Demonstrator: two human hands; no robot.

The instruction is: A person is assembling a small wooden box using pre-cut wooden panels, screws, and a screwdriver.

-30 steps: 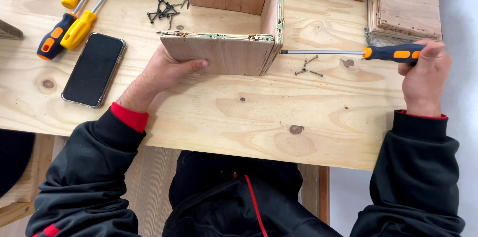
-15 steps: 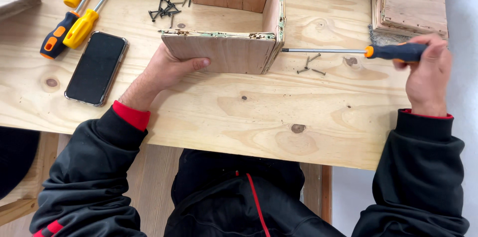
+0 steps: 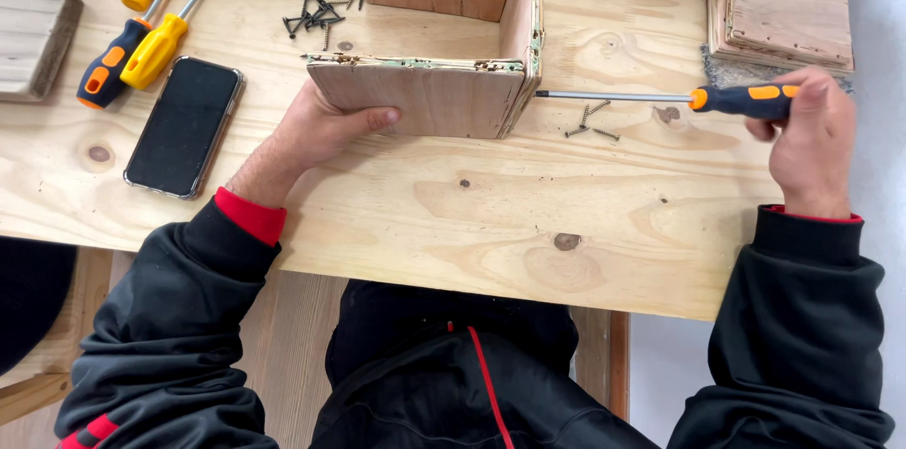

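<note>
- The left hand point(image 3: 316, 133) lies flat against the near wall of the open plywood box point(image 3: 434, 81), fingers spread along the panel, thumb pressed to its face — bracing it, not closed around anything.
- The right hand point(image 3: 812, 142), at about 3 o'clock from the box, is clenched on the orange-and-black handle of a screwdriver point(image 3: 661, 98); the steel shaft lies level, its tip touching the box's right-hand corner.
- At 10 o'clock from the left hand a dark smartphone point(image 3: 184, 126) lies face up on the pine table point(image 3: 472, 223).
- Past the phone, towards 11 o'clock, three spare screwdrivers point(image 3: 142, 48) rest side by side, yellow and orange-black handles, with a wooden block point(image 3: 33, 39) at the far left edge.
- A heap of black screws point(image 3: 316, 13) sits at 10 o'clock from the box, just beside its wall.
- A few loose screws point(image 3: 590, 121) lie just under the screwdriver shaft.
- At 1 o'clock from the box — stacked plywood panels point(image 3: 783, 1).
</note>
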